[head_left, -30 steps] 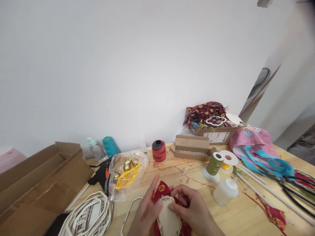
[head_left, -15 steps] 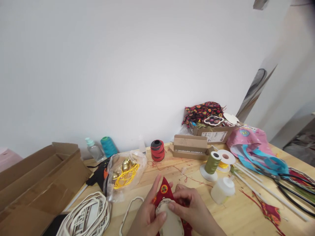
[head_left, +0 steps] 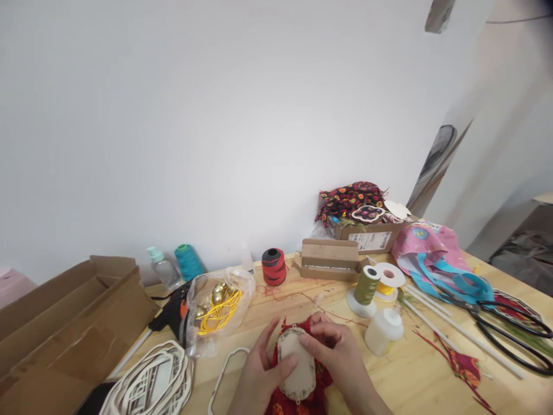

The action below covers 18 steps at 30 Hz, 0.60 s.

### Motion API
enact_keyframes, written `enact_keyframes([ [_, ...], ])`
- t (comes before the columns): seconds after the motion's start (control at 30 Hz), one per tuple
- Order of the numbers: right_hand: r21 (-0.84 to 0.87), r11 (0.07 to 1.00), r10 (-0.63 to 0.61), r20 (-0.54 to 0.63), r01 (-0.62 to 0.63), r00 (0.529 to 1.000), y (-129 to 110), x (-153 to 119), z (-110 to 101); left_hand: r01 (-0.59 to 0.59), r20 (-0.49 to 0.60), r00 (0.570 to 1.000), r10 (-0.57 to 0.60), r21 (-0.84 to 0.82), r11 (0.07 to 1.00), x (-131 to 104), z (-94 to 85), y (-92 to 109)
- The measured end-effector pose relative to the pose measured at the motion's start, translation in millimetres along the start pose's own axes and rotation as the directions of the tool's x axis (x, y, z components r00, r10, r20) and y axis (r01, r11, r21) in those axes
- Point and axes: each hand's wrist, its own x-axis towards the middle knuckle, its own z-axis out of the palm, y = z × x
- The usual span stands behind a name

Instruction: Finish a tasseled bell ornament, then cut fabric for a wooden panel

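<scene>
Between my two hands is a pale oval plate (head_left: 298, 366) with a patterned edge and small loops at top and bottom. Red patterned cloth (head_left: 280, 405) lies behind it and sticks out all round. My left hand (head_left: 263, 369) grips the left side, its thumb flat on the plate's face and its fingers behind. At the upper right, my right hand (head_left: 334, 349) pinches the cloth against the plate's edge, thumb on the rim. A thin white frame (head_left: 222, 374) lies on the table just left of my left hand.
Stacked white frames (head_left: 149, 383) and a cardboard box (head_left: 69, 328) are on the left. Behind lie a plastic bag with gold bells (head_left: 220, 308) and a red thread spool (head_left: 273, 267). To the right are a white bottle (head_left: 384, 331), green thread (head_left: 367, 285) and black-handled scissors (head_left: 514, 323).
The red cloth's pointed top corner, upright before, is now folded down or out of sight behind the plate. More of the oval plate shows. The view has shifted slightly to the right.
</scene>
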Motion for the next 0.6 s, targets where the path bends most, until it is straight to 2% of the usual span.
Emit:
enact_keyframes([
  [0.17, 0.082, 0.992, 0.091, 0.014, -0.092, 0.996, 1.0, -1.2, 2.8, 0.030, 0.084, 0.996, -0.040, 0.107, 0.994, -0.5, 1.4, 0.1],
  [0.4, 0.045, 0.994, 0.099, 0.016, -0.099, 0.995, 4.8, -0.9, 4.4, 0.004, -0.046, 0.999, 0.004, 0.159, 0.987, 0.0, 1.2, -0.8],
  [0.5, 0.024, 0.996, 0.090, 0.012, -0.090, 0.996, 4.1, -0.8, 5.5, -0.010, -0.028, 0.999, 0.016, 0.192, 0.981, 1.0, -0.1, -1.2],
  [0.6, 0.034, 0.995, 0.092, 0.017, -0.093, 0.996, 4.4, -1.4, 5.5, 0.004, 0.001, 1.000, -0.004, 0.146, 0.989, 0.5, 0.0, -1.3],
])
